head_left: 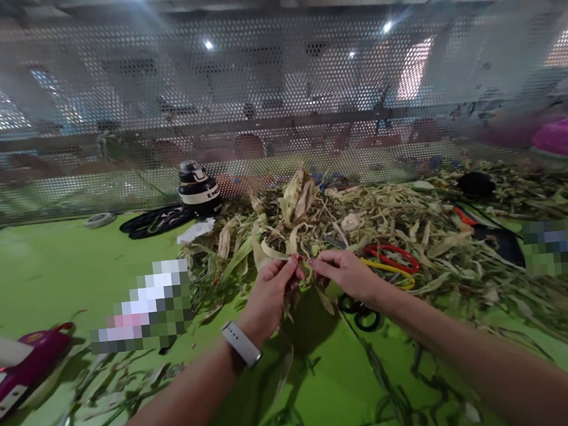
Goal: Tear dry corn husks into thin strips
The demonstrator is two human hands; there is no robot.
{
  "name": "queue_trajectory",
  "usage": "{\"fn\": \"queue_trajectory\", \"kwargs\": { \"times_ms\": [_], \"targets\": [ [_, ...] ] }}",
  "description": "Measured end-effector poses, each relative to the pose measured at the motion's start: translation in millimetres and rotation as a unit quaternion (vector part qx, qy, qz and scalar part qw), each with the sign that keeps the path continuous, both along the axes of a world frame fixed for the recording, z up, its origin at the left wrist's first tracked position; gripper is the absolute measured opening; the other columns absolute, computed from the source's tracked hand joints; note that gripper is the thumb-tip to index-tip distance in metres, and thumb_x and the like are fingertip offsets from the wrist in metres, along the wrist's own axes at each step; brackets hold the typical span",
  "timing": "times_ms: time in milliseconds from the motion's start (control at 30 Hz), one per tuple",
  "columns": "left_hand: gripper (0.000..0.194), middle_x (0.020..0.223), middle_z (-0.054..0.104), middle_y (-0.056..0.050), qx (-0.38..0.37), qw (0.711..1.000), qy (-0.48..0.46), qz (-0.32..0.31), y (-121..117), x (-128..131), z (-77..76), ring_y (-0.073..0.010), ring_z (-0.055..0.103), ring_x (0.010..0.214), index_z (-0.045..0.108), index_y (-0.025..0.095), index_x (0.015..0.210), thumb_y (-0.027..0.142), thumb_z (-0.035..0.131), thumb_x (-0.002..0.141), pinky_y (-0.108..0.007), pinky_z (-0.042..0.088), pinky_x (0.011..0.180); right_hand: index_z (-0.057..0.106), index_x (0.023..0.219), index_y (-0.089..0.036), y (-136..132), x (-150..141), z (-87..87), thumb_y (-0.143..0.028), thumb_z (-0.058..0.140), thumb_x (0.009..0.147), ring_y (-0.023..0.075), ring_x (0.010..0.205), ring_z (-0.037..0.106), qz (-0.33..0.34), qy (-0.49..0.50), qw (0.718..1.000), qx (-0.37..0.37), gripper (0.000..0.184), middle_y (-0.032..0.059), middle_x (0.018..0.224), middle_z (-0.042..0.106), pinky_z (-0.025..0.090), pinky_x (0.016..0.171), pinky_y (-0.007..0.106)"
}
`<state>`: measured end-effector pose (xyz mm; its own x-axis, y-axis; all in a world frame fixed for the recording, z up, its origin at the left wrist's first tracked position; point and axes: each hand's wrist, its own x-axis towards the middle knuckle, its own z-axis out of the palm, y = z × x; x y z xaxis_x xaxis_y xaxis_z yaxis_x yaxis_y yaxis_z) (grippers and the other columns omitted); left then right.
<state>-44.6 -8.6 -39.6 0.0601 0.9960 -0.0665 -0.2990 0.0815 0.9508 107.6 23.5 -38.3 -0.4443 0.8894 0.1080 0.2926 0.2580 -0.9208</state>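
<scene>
My left hand [266, 295], with a pale watch band on its wrist, is closed in a pinch on a dried corn husk [272, 251] whose pale strips stick up above the fingers. Just to its right, my right hand [345, 274] is also closed, thumb and fingertips pinching at the husk's near end; the exact spot is small and partly hidden. Black scissor handles [367, 317] lie under my right wrist. Beside that forearm are red scissor handles [393, 257] and yellow handles [393, 271], resting among the husks.
A pile of dried husks [429, 212] spreads across the green table [67, 260]. Behind it stands a perforated metal screen [277, 93]. A black bottle with a white band [199, 191] is at back left; a magenta power strip [23, 375] lies at far left. Husk scraps litter the front.
</scene>
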Motion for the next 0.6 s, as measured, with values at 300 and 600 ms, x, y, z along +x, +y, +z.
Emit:
{"fn": "queue_trajectory", "kwargs": {
  "times_ms": [300,600],
  "targets": [
    [0.024,0.087,0.069,-0.007,-0.053,0.989,-0.125,-0.05,2.1,-0.4,-1.8,-0.0168,0.061,0.083,0.063,0.015,0.094,0.033,0.056,0.078,-0.024,0.047,0.068,0.056,0.086,-0.018,-7.9,5.2,11.3,-0.031,0.049,0.081,0.0217,0.096,0.047,-0.221,-0.061,0.925,0.302,0.016,0.0089,0.094,0.055,0.035,0.085,0.034],
    [0.024,0.084,0.07,-0.004,-0.014,0.992,-0.117,-0.033,-1.4,5.4,-4.0,-0.0135,0.063,0.073,0.064,0.017,0.092,0.029,0.065,0.072,-0.024,0.048,0.068,0.045,0.06,-0.018,-25.2,-15.5,-2.4,-0.039,0.043,0.083,0.0098,0.051,0.034,0.023,-0.056,0.997,0.045,0.031,-0.0031,0.056,0.04,0.028,0.049,0.023]
  ]
}}
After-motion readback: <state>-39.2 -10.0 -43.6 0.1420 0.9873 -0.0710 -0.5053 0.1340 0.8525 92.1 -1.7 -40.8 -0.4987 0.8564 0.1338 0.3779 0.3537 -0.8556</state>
